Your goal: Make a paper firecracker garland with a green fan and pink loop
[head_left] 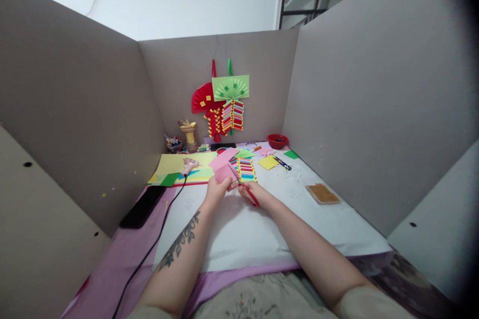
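My left hand is closed on a piece of pink paper, pinching its lower edge. Red-handled scissors are in my right hand, their blades reaching up-left to the pink paper. Another pink sheet lies just beyond. Behind my hands is a row of rolled paper tubes in several colours, with yellow ends. A yellow square of paper is right of the tubes, beside dark-patterned scissors or a similar tool.
At the left are a black phone, a glue gun with its cord, and yellow sheets. A brown pad and a red bowl stand right. Paper crafts hang on the back panel.
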The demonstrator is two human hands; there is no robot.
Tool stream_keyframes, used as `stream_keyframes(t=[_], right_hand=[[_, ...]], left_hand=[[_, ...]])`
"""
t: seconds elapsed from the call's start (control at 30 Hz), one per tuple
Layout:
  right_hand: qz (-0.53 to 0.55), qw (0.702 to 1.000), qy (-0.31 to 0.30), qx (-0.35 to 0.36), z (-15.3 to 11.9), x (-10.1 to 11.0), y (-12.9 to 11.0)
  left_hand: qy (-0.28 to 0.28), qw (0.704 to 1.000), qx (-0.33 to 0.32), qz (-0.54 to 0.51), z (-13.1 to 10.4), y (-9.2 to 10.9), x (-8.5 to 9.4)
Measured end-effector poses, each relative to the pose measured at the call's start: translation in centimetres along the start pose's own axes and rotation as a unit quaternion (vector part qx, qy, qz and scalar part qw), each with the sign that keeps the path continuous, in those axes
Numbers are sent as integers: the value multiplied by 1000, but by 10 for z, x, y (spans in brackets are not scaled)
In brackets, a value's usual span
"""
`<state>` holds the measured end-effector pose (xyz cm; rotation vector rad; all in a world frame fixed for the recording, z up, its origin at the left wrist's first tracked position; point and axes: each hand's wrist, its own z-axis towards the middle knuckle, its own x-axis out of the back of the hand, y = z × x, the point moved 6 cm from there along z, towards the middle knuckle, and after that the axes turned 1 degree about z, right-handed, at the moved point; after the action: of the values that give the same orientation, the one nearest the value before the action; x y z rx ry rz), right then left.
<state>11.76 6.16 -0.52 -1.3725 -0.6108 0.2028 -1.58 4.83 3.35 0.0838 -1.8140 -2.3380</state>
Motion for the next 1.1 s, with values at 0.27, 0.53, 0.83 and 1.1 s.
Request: stream_keyframes(t=[0.27, 0.53, 0.83, 1.1], right_hand=[[32, 999, -19, -32, 0, -2, 4], [-29, 996, -35, -79, -4, -5, -1], [-16, 999, -34, -38, 3, -4, 14], [3, 999, -22, -45, 4, -4, 12]], left_hand=[[20, 1000, -1, -22, 4, -6, 5], [117, 991, -18, -60, 12, -12, 24], [108, 993, -12, -42, 9, -14, 18], [80, 996, 5, -30, 10, -18, 15]])
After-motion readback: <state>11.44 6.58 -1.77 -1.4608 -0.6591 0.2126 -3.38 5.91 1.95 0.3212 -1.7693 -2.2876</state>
